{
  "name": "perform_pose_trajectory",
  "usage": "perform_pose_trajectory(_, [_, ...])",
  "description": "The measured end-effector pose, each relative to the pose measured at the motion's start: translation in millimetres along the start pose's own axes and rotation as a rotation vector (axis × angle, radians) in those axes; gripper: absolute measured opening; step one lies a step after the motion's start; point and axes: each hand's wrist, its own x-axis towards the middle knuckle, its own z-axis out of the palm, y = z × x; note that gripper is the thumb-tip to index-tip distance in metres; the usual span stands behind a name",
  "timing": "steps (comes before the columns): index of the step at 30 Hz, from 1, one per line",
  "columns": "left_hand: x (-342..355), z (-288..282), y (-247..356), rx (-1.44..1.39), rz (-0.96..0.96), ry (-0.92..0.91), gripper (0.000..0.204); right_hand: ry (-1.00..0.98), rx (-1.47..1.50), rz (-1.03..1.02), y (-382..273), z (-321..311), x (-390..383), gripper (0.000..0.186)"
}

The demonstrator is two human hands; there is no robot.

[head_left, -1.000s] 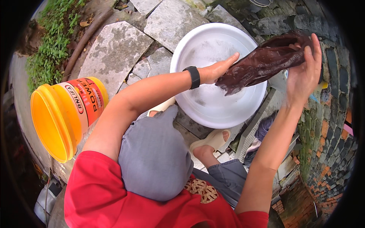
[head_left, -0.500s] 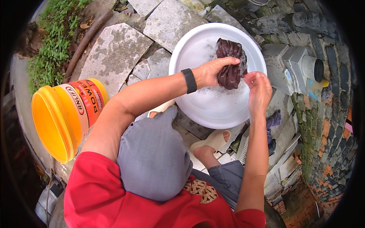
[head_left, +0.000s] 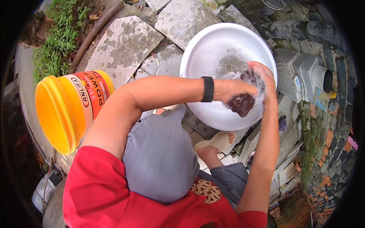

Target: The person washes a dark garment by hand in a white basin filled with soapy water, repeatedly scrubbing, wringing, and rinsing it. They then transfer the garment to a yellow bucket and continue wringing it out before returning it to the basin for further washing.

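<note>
A dark brown wet cloth [head_left: 242,104], bunched up and covered with white suds, is held over the right side of a white basin [head_left: 186,57]. My left hand [head_left: 234,90] reaches across from the left and is closed on the cloth, its fingers partly hidden by foam and fabric. Curled around the far right side of the same cloth is my right hand [head_left: 267,81], also closed, with suds against its palm. Foamy, cloudy water fills the basin beneath both hands. A black band [head_left: 207,89] circles my left wrist.
To the left a yellow bucket [head_left: 61,114] lies tilted, its mouth facing me. Grey blocks with a white, black-capped container [head_left: 322,79] stand right of the basin, before a mossy brick wall [head_left: 323,125]. Uneven stone slabs [head_left: 121,45] make the ground. My sandalled foot [head_left: 216,146] is just below the basin.
Both hands have come together around the cloth, moving it toward the basin's near right side. My right hand, earlier beside the cloth, now wraps it. More foam shows. The view has shifted slightly.
</note>
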Motion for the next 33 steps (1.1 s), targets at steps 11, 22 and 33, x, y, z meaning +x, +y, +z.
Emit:
perform_pose_trajectory(11, [20, -23, -6, 0.212, 0.379, -0.046, 0.04, 0.241, -0.702, 0.114, 29, -5, 40, 0.032])
perform_pose_trajectory(22, [-20, 25, -1, -0.14, -0.022, -0.275, 0.04, -0.353, 0.59, -0.479, 2, -6, -21, 0.069])
perform_pose_trajectory(33, [-9, 24, -26, 0.29, 0.266, 0.063, 0.024, -0.084, -0.649, -0.028, -19, 9, -17, 0.037])
